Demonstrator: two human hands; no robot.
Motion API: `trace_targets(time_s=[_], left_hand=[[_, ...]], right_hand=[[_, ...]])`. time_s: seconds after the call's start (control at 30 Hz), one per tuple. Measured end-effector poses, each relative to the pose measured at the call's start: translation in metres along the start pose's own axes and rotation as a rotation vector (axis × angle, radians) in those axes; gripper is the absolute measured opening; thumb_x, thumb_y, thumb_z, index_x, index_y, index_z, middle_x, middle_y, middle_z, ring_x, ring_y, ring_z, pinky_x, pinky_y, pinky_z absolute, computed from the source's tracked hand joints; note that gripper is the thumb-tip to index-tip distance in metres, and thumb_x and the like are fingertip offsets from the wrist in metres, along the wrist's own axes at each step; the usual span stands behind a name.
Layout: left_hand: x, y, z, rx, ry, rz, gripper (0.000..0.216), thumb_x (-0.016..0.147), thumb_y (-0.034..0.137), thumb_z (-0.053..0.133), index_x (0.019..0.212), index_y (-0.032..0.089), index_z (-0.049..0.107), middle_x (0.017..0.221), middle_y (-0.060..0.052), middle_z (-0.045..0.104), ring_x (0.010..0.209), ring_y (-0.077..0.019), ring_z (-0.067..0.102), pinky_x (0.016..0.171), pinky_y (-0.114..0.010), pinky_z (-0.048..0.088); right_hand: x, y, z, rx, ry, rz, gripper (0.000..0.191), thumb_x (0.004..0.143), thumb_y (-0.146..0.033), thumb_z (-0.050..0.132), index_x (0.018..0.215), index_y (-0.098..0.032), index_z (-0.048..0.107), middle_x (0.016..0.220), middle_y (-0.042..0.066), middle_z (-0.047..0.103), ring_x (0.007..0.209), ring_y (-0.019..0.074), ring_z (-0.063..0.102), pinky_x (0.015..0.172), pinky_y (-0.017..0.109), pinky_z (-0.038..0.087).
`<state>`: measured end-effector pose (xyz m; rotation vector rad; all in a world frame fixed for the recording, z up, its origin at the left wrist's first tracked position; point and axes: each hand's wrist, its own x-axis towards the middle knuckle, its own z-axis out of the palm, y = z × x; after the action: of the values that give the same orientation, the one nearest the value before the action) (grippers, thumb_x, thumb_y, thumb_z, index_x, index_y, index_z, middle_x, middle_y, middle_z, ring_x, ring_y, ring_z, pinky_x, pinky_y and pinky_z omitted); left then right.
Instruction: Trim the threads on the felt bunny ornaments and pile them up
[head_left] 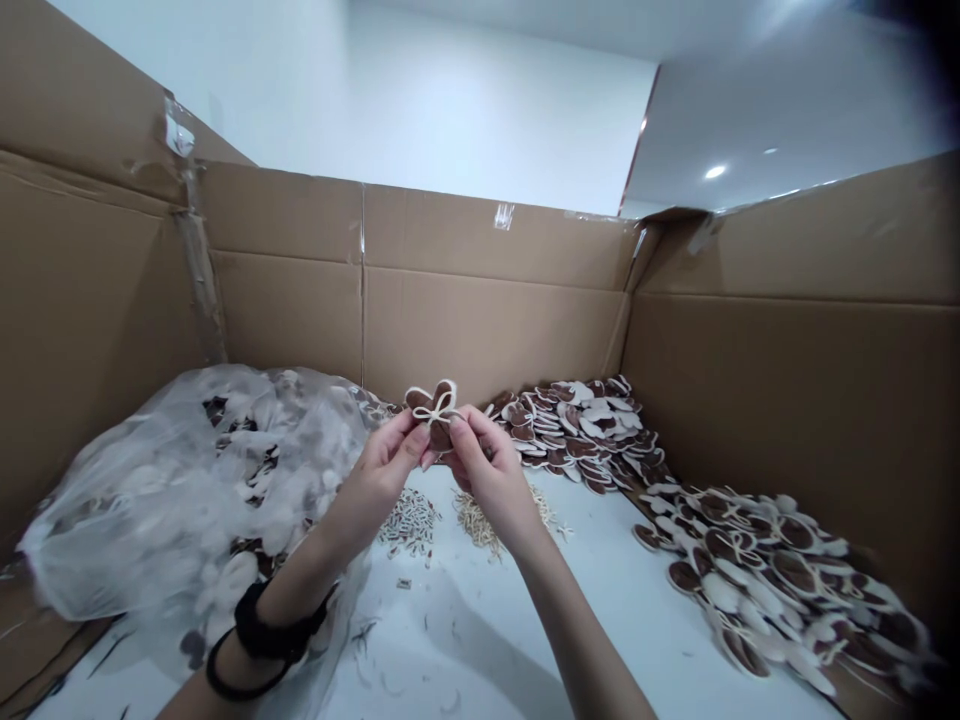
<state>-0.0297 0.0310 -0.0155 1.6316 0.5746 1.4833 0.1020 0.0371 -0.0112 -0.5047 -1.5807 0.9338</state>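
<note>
A brown rabbit-head-shaped fabric patch with cream edging and a small cream string bow is held up in front of me. My left hand pinches its left lower side between thumb and fingers. On the opposite side, my right hand grips it with the thumb on its face. Below my hands lie a heap of small pale metal-looking pieces and a heap of little cream bows, partly hidden by my right hand.
Cardboard walls enclose the white table. A clear plastic bag of similar pieces fills the left. Brown-and-white patches pile up at the back and at the right. Dark scraps lie in front.
</note>
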Motion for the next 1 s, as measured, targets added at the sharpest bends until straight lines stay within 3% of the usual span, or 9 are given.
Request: trace_targets(time_s=[0.17, 0.27, 0.37, 0.6, 0.8, 1.0], left_hand=[[-0.001, -0.003, 0.007, -0.108, 0.079, 0.006, 0.022, 0.089, 0.036, 0.058, 0.104, 0.02, 0.062, 0.076, 0.0, 0.053, 0.072, -0.0126, 0.05, 0.075, -0.023, 0.046], [-0.003, 0.003, 0.01, -0.058, 0.103, 0.027, 0.024, 0.09, 0.033, 0.058, 0.111, 0.022, 0.057, 0.09, -0.002, 0.059, 0.083, -0.0131, 0.055, 0.083, -0.024, 0.047], [-0.004, 0.009, 0.009, -0.033, 0.084, 0.021, 0.019, 0.092, 0.033, 0.055, 0.107, 0.021, 0.056, 0.099, -0.004, 0.061, 0.088, -0.0149, 0.058, 0.082, -0.026, 0.048], [-0.005, 0.015, 0.005, 0.142, 0.1, 0.061, 0.014, 0.092, 0.034, 0.053, 0.095, 0.02, 0.056, 0.077, 0.0, 0.052, 0.069, -0.0114, 0.05, 0.066, -0.021, 0.044], [-0.003, 0.014, 0.003, 0.23, 0.055, 0.018, 0.017, 0.095, 0.034, 0.044, 0.097, 0.02, 0.054, 0.08, 0.0, 0.052, 0.078, -0.0135, 0.051, 0.072, -0.023, 0.043], [-0.002, 0.013, 0.002, 0.242, 0.075, 0.044, 0.018, 0.095, 0.035, 0.044, 0.092, 0.021, 0.054, 0.08, 0.001, 0.052, 0.077, -0.0132, 0.05, 0.071, -0.023, 0.043]], right_hand=[[0.0, -0.001, 0.001, 0.063, -0.032, 0.014, 0.03, 0.09, -0.049, 0.05, 0.079, -0.021, 0.047, 0.058, -0.006, 0.043, 0.041, 0.0071, 0.023, 0.038, 0.022, 0.02], [-0.001, -0.002, -0.001, 0.07, -0.092, 0.013, 0.026, 0.086, -0.045, 0.059, 0.086, -0.022, 0.047, 0.058, -0.008, 0.037, 0.042, 0.0072, 0.024, 0.038, 0.021, 0.02], [-0.002, -0.005, -0.004, 0.036, -0.145, 0.016, 0.033, 0.079, -0.045, 0.068, 0.092, -0.022, 0.048, 0.061, -0.007, 0.036, 0.046, 0.0076, 0.025, 0.039, 0.021, 0.02], [-0.002, -0.007, -0.004, 0.032, -0.055, 0.042, 0.036, 0.092, -0.052, 0.045, 0.076, -0.021, 0.046, 0.053, -0.007, 0.03, 0.044, 0.0082, 0.021, 0.04, 0.023, 0.018], [-0.003, -0.004, -0.001, -0.122, 0.078, -0.068, 0.03, 0.094, -0.042, 0.047, 0.075, -0.02, 0.05, 0.06, -0.004, 0.046, 0.05, 0.0098, 0.034, 0.047, 0.024, 0.026], [-0.004, -0.009, -0.003, -0.102, -0.025, -0.039, 0.016, 0.091, -0.035, 0.054, 0.084, -0.02, 0.054, 0.07, -0.001, 0.056, 0.057, 0.0105, 0.043, 0.052, 0.024, 0.031]])
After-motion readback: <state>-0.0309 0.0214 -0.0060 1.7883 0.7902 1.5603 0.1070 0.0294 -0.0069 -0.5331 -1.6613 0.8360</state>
